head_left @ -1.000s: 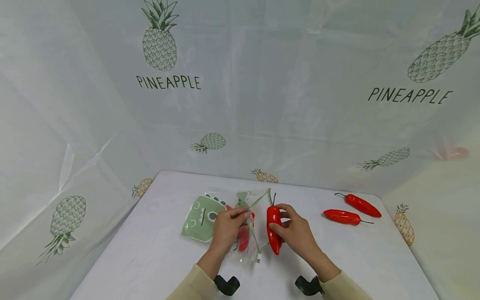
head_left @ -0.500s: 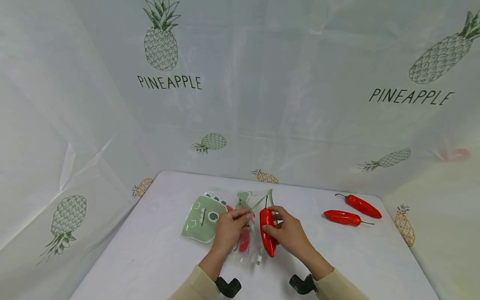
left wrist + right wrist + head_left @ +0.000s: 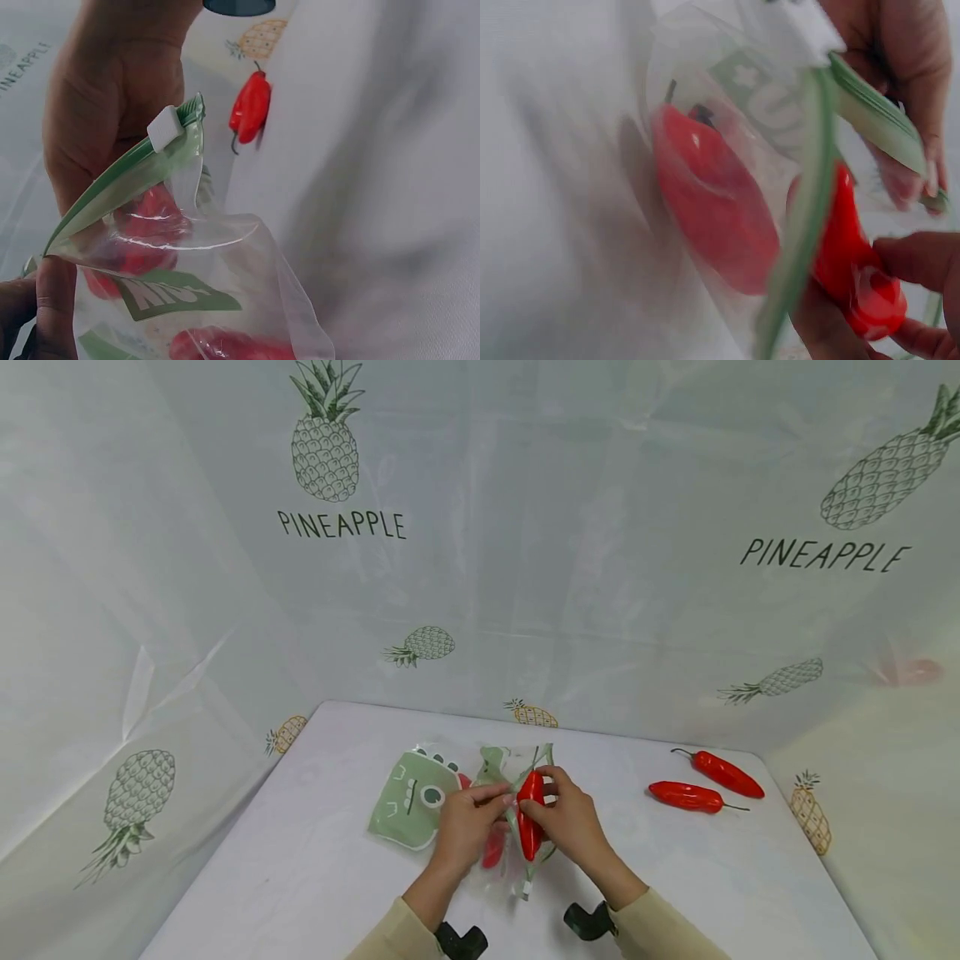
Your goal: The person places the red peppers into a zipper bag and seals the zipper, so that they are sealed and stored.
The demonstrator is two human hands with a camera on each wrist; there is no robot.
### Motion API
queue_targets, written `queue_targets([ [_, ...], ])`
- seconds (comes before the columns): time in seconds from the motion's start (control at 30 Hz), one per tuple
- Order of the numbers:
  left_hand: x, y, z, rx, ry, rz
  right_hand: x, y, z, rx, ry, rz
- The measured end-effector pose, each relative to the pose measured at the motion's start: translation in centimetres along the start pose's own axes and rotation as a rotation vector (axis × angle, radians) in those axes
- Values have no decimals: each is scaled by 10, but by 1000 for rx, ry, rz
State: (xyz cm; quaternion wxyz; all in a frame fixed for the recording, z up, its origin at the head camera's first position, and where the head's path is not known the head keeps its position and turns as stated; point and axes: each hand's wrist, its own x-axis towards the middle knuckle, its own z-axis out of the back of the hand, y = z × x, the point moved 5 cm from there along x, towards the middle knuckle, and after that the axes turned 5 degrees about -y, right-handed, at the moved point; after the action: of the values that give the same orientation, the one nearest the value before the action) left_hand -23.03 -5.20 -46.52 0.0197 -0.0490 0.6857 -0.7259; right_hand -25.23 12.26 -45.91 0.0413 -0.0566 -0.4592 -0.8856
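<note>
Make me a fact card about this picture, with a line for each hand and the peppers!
Left hand: pinching the green edge of the clear bag
Right hand: holding a red pepper at the bag's mouth
Inside the bag: at least one other pepper
Loose peppers: two, on the white table
Beside the left hand: a green cartoon face

On the desk (image 3: 300, 868): bag (image 3: 195, 294) at the middle, packet (image 3: 408, 806) to its left, two peppers (image 3: 684, 794) at far right.
More peppers (image 3: 712, 202) inside the bag; at its mouth, another pepper (image 3: 531, 817) in the right hand (image 3: 574, 823), just right of the left hand (image 3: 463, 828); behind the desk, curtain (image 3: 562, 568).
</note>
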Motion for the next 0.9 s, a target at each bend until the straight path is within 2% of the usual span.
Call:
queue_targets([
  [0.23, 2, 0, 0, -71, -11, 30, 1, 0, -7, -57, -78, 29],
  [0.37, 5, 0, 4, -99, -32, 35, 0, 0, -12, -104, -96, 43],
  [0.67, 8, -3, 13, -100, -71, 29, 0, -1, -16, -163, -96, 26],
  [0.9, 9, -1, 14, -114, -77, 40, -1, 2, -19, -151, -84, 33],
])
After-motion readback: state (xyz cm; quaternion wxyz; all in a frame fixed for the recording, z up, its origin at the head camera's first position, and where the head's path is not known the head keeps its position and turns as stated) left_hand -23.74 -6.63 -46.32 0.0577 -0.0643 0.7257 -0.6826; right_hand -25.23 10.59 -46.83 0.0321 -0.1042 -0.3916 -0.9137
